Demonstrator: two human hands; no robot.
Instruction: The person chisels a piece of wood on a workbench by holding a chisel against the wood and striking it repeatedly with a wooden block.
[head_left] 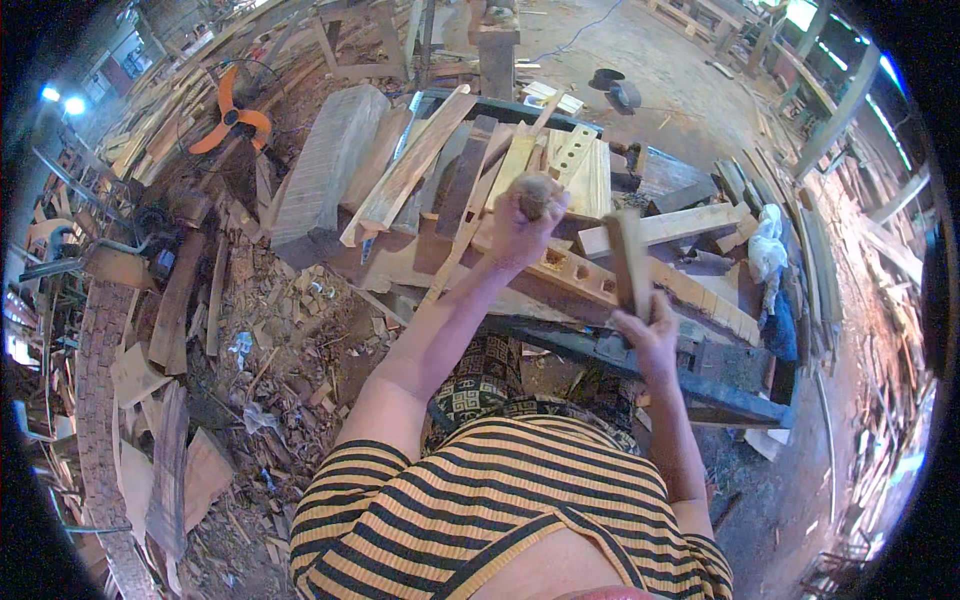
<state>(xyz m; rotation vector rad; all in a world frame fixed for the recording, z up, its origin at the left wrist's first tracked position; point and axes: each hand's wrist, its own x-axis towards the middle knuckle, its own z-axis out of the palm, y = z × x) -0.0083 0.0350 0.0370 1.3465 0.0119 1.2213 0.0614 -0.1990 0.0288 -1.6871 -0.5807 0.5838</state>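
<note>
My left hand (523,230) is closed round an upright tool with a round wooden top (535,197), above a wooden beam (600,280) with square holes cut along it; the tool's lower end is hidden by the hand. My right hand (650,328) grips a flat length of wood (628,260), blurred, raised to the right of the left hand. Behind them lie a pale board with a row of round holes (572,152) and several loose sticks and planks (410,160), resting on a dark low workbench (735,395).
A thick grey timber (325,165) lies at the bench's left end, beside an orange fan (230,118). Wood offcuts and shavings (290,330) cover the floor at left. A white bag (768,240) and stacked planks (815,270) stand at right. Dark round objects (620,90) sit behind.
</note>
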